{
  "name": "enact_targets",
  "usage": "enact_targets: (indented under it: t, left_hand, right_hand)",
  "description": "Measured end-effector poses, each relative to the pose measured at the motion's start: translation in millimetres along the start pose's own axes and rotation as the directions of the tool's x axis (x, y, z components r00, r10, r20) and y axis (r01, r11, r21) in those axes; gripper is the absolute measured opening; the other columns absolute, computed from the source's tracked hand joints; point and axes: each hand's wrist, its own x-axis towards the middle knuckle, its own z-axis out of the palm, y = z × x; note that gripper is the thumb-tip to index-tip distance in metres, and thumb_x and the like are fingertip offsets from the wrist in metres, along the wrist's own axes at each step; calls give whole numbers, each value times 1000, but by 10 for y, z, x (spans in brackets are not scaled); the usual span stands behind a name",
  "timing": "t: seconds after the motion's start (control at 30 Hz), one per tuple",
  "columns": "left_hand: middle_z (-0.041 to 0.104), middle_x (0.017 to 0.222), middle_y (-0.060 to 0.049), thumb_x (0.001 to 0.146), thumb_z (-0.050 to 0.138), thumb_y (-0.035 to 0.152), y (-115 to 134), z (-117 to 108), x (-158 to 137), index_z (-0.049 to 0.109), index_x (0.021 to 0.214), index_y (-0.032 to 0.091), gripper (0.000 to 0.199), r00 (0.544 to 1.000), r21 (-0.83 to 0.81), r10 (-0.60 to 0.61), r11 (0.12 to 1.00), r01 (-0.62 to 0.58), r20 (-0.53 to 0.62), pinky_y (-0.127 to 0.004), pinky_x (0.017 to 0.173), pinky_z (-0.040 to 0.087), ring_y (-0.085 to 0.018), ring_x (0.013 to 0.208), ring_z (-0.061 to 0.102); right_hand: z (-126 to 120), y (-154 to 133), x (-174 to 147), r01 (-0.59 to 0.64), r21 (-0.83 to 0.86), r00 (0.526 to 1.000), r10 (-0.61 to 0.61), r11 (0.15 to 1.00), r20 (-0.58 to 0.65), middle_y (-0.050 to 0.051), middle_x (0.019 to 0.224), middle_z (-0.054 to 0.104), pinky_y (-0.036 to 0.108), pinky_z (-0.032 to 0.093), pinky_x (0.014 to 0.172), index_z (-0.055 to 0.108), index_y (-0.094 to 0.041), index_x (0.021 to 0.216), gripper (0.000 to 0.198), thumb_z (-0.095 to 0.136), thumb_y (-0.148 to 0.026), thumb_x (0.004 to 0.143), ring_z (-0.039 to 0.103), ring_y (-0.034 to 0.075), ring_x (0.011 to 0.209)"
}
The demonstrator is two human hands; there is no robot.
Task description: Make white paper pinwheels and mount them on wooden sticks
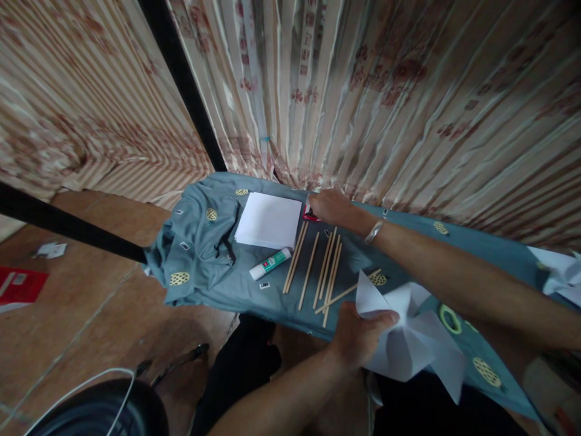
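My left hand (pixel 356 335) grips a white paper pinwheel (pixel 415 345) near the table's front edge, thumb pressed on its middle. My right hand (pixel 333 208), with a silvery bracelet on the wrist, reaches across to the back of the table. Its fingers are bent together at a small red and white packet (pixel 311 213); what they pinch there is too small to make out. Several thin wooden sticks (pixel 309 272) lie between the hands and a stack of white paper (pixel 269 220). One stick lies slanted beside the pinwheel.
A glue stick (pixel 270 264) lies in front of the paper. Green-handled scissors (pixel 449 319) are partly hidden behind the pinwheel. More folded white paper (pixel 560 272) is at the right end of the blue-grey tablecloth (pixel 204 260). Dark poles (pixel 186 85) and a patterned curtain (pixel 290 79) stand close by.
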Motion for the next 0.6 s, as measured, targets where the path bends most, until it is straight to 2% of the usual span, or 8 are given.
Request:
enact_targets:
  t: [0.1,0.17,0.23,0.3,0.33,0.4,0.5,0.6]
  left_hand:
    - [73,72,-4,57,80,29,-25,7,18,76,69,17,18,1000,18,-22,1000,22,-13,-31,72,46,-19,68,62]
    - [71,68,-3,55,80,28,-46,21,35,75,68,16,18,999,4,-28,1000,29,-27,-30,69,45,-17,65,60]
    - [70,68,-3,51,82,28,-55,41,49,75,67,15,21,999,-30,-37,999,36,-33,-30,69,44,-16,64,59]
    - [70,67,-4,49,84,29,-45,57,54,74,65,14,25,998,-38,-53,998,51,-41,-30,67,44,-16,62,58]
    - [70,67,-4,49,85,30,-33,62,56,74,65,14,26,997,-26,-51,998,50,-56,-29,65,44,-16,61,58]
    - [71,67,-5,49,87,31,-1,60,62,74,68,14,29,994,14,-36,999,38,-101,-29,63,45,-16,60,59]
    - [76,80,-8,49,90,31,61,25,103,75,77,14,36,987,46,39,998,-33,-153,-31,71,50,-19,69,66]
    - [75,75,-8,48,91,33,145,-47,191,72,72,13,36,979,69,65,996,-53,-195,-32,70,52,-19,65,67]
  right_hand:
    - [-103,114,-83,-69,49,997,71,996,-35,21,103,76,31,48,77,71,-6,102,30,45,-17,92,71,27,94]
    - [-156,214,-188,-132,272,988,150,953,-46,14,93,77,26,47,69,72,-10,94,24,51,-20,90,70,21,82]
    - [-196,296,-361,-185,622,971,239,761,-3,7,79,76,23,45,61,71,-12,84,18,58,-23,87,65,15,67]
    - [-238,338,-615,-201,871,957,281,448,76,3,69,73,21,45,56,68,-14,77,16,64,-28,83,60,11,57]
    - [-265,340,-772,-185,933,954,283,308,96,2,67,72,20,44,55,67,-15,75,18,68,-32,79,58,10,55]
    - [-328,312,-1133,-149,983,947,300,103,112,1,65,71,20,44,53,66,-16,73,26,77,-40,71,56,9,53]
    - [-396,227,-1729,-56,997,906,417,-50,72,0,61,69,21,43,50,68,-18,71,30,82,-43,65,55,9,51]
    - [-300,158,-2283,52,998,779,627,-47,-11,0,59,68,23,43,51,68,-19,69,23,80,-39,68,55,10,51]
